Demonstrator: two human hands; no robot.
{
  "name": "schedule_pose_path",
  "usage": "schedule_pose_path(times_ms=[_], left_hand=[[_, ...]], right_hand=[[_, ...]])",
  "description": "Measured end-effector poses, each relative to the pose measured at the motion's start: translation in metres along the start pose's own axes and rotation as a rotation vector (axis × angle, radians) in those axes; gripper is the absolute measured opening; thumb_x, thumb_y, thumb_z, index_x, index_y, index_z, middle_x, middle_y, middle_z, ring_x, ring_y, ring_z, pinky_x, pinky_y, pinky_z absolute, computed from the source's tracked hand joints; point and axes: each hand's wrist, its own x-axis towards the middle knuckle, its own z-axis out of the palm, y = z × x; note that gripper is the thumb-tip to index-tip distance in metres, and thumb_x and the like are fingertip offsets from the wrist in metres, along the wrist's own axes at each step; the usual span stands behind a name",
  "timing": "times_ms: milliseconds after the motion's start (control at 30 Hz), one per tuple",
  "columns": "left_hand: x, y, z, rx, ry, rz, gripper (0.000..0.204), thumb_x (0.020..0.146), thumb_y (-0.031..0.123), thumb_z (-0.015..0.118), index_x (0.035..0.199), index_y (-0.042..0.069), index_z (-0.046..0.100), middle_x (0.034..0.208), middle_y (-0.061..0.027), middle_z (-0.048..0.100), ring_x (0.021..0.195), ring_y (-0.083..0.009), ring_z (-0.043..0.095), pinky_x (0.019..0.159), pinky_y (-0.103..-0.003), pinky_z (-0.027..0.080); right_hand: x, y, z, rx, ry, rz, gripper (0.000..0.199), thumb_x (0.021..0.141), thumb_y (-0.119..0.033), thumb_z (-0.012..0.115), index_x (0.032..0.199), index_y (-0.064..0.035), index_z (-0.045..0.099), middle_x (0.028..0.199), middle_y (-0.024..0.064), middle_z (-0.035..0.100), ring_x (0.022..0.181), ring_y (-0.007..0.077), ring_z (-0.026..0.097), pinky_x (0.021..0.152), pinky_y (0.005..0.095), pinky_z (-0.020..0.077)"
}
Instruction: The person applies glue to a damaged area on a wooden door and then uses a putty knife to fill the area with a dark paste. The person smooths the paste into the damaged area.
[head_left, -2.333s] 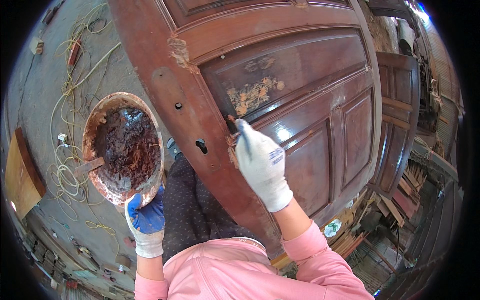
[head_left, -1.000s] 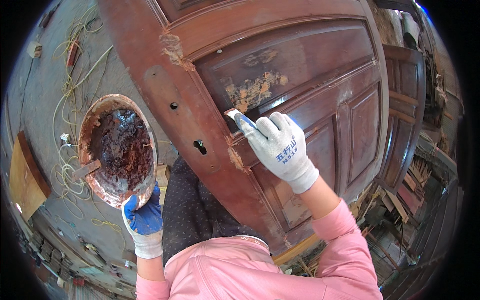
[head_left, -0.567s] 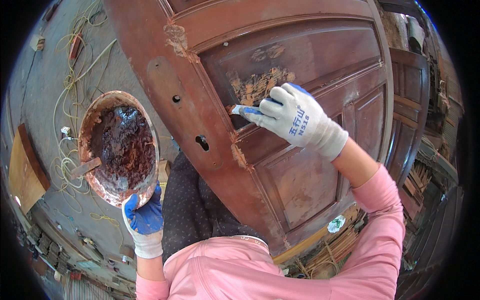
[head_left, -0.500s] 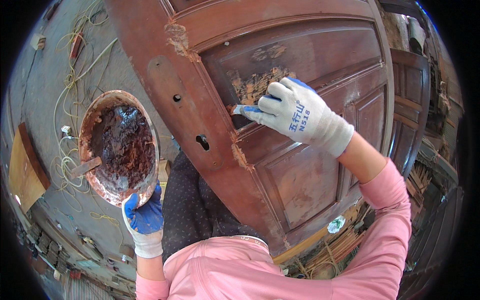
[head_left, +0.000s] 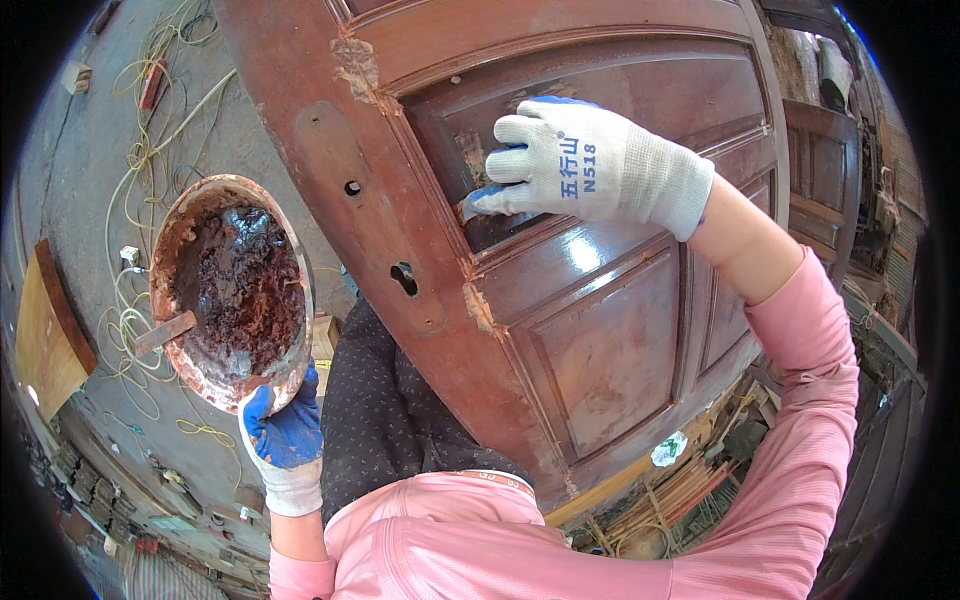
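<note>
My left hand [head_left: 285,435], in a blue-palmed glove, grips the lower rim of an oval bowl [head_left: 212,382] and holds it up. Dark reddish-brown paste [head_left: 250,290] fills the bowl, and a flat strip [head_left: 165,333] lies across its left rim. My right hand [head_left: 570,160], in a white glove, is closed over a panel of a brown wooden door [head_left: 610,350]. A small putty knife [head_left: 467,209] pokes out past its fingertips near the panel's left edge; the hand hides most of it. Beside the fingers, part of a rough, light patch [head_left: 468,150] shows.
Two cut-outs, one a keyhole [head_left: 403,278], pierce the door's left stile. Pale filler [head_left: 355,68] marks its joints. Tangled cables [head_left: 130,200] and a curved wood piece [head_left: 50,335] lie on the floor at left. Another door [head_left: 815,180] stands at right, above wood strips [head_left: 680,510].
My right hand has shifted up and slightly left on the panel, turning flatter and covering most of the rough patch. The bowl has moved slightly left in my left hand.
</note>
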Motion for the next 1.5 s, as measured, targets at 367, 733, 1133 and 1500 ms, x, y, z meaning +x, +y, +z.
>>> schedule_pose_path(times_ms=[367, 733, 1133, 1500], left_hand=[[0.001, 0.0, -0.005, -0.009, -0.004, -0.011, 0.057, 0.094, 0.01, 0.06, 0.147, -0.004, 0.045, 0.141, -0.0244, 0.059, 0.123, -0.0404, 0.065, 0.106, -0.047, 0.059], [0.001, 0.002, -0.01, -0.028, -0.019, -0.032, 0.059, 0.093, 0.008, 0.059, 0.149, -0.003, 0.044, 0.144, -0.0231, 0.058, 0.126, -0.0406, 0.063, 0.108, -0.049, 0.057], [0.001, 0.002, -0.015, 0.054, -0.014, -0.046, 0.059, 0.093, 0.014, 0.063, 0.149, 0.004, 0.047, 0.148, -0.0143, 0.057, 0.131, -0.0313, 0.06, 0.111, -0.05, 0.054], [0.0, 0.001, -0.005, -0.014, -0.013, -0.011, 0.058, 0.093, 0.009, 0.06, 0.148, -0.002, 0.046, 0.144, -0.0219, 0.058, 0.127, -0.0382, 0.063, 0.109, -0.048, 0.056]], right_hand=[[0.014, 0.003, -0.02, -0.011, -0.042, -0.015, 0.035, 0.088, -0.013, 0.07, 0.121, -0.0248, 0.072, 0.117, -0.0036, 0.065, 0.12, 0.0179, 0.061, 0.1, 0.0344, 0.0535], [0.008, -0.002, -0.017, -0.044, -0.044, 0.006, 0.032, 0.09, -0.017, 0.068, 0.121, -0.0246, 0.072, 0.117, -0.0029, 0.065, 0.12, 0.0174, 0.06, 0.099, 0.0333, 0.0538], [-0.007, -0.028, -0.005, -0.049, 0.039, 0.139, 0.042, 0.085, -0.02, 0.066, 0.126, -0.0198, 0.07, 0.104, -0.0021, 0.061, 0.103, 0.019, 0.058, 0.091, 0.0345, 0.0521], [-0.001, -0.054, -0.013, -0.215, 0.092, 0.25, 0.039, 0.085, -0.019, 0.066, 0.123, -0.0106, 0.07, 0.086, -0.0017, 0.059, 0.086, 0.0174, 0.059, 0.075, 0.0309, 0.0515]])
